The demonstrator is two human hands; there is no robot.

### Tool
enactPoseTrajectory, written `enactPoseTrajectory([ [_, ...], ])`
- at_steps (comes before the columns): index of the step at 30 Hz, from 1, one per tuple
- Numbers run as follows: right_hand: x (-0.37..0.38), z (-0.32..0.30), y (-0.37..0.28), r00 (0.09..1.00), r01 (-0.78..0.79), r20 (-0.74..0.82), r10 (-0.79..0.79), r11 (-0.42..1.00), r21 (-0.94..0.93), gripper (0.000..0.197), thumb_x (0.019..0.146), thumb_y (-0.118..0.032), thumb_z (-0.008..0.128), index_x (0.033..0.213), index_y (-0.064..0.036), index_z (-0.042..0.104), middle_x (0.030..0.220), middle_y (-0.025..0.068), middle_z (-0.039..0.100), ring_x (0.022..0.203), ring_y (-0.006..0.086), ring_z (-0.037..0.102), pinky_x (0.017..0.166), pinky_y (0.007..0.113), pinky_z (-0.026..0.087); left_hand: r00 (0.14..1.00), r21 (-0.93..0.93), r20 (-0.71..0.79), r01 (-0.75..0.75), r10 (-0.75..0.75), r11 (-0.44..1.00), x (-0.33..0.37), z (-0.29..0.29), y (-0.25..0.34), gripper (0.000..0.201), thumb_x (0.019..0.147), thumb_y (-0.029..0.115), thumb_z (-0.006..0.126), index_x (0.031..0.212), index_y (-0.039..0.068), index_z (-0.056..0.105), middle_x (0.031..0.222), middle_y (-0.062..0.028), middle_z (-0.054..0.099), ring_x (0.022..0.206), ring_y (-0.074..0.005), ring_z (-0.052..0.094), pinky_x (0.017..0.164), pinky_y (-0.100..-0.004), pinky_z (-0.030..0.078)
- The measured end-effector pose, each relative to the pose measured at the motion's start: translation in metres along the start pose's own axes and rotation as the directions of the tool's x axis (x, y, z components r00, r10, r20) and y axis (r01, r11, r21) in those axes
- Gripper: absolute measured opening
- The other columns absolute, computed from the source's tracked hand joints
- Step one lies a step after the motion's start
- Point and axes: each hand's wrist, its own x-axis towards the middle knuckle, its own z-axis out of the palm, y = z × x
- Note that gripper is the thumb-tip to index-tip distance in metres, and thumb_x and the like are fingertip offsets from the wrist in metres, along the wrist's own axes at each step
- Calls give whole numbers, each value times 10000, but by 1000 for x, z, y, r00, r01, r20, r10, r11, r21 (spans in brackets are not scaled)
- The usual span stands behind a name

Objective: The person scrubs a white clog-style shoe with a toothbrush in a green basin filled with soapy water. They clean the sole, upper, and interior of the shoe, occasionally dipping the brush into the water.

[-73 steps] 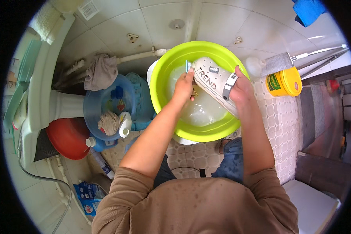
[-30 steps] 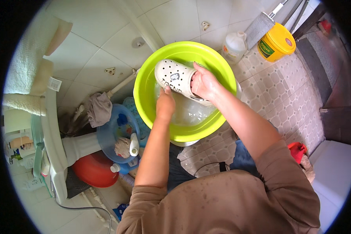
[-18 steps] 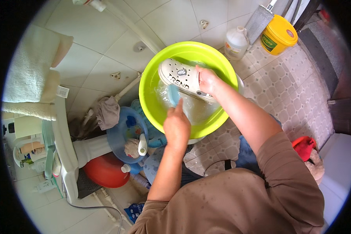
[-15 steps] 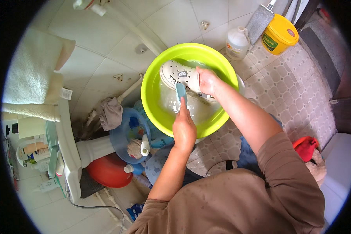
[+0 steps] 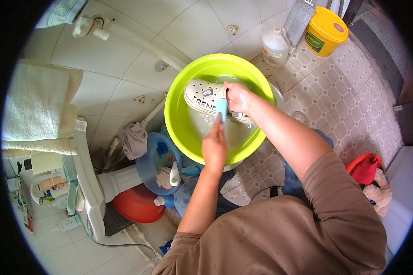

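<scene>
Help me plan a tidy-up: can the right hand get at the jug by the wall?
Probably not now: the right hand holds the shoe. Once free, only the tub rim seems to lie between it and the jug.

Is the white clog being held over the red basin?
No, the white clog shows within the rim of the lime-green tub, while the red basin sits apart at lower left.
</scene>
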Motion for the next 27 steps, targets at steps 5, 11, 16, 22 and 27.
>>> enactPoseTrajectory([
  [5,-31,22,5,998,14,56,-8,995,-102,689,899,-615,244,1156,-31,505,1160,147,561,1072,264,513,957,417,363,998,199,3,-56,56,978,55,5,16,365,907,191,461,1270,166,501,661,-246,585,600,-414,581,552,-478,455],
  [11,-29,15,-5,994,-13,109,8,999,44,922,795,-755,268,1267,22,422,1244,179,516,1141,298,477,999,417,327,995,39,96,-5,1,999,11,-8,14,317,908,217,477,1197,118,561,716,-277,571,645,-424,575,572,-463,450],
  [16,-23,11,10,997,-59,47,61,997,-54,889,762,-787,291,1134,-5,489,1076,157,558,1031,285,508,938,389,363,999,51,51,-7,5,999,28,2,12,310,913,227,467,1189,129,568,700,-265,577,632,-416,577,557,-459,450],
  [22,-26,11,4,986,-103,134,98,994,30,959,745,-799,313,1233,18,425,1148,179,549,1031,308,521,927,414,386,995,171,101,-9,-9,985,39,0,13,312,917,242,452,1189,143,570,713,-251,592,629,-408,585,581,-470,462],
  [27,-23,15,7,993,-106,-64,104,994,-31,911,784,-767,285,1197,30,443,1149,205,530,1047,322,488,948,398,361,980,208,171,68,-104,976,6,-11,16,322,913,245,436,1190,142,565,719,-238,606,649,-406,595,604,-483,472],
])
